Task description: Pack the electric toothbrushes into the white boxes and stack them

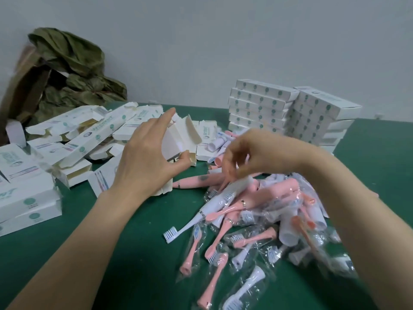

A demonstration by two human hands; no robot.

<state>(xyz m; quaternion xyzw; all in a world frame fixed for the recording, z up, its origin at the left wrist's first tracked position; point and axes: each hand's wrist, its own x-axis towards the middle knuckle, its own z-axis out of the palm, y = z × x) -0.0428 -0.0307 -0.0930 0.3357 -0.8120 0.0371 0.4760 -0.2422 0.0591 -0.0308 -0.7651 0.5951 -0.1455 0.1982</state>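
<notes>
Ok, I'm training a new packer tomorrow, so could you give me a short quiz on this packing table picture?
1. True or false: the left hand holds an open white box.
2. Where do the stacks of closed boxes stand? A) at the back right of the green table; B) at its front left corner; C) on the floor.
3. Fill in the gap: the loose toothbrushes piled by the right hand are white and ____.

Key: 1 true; 2 A; 3 pink.
</notes>
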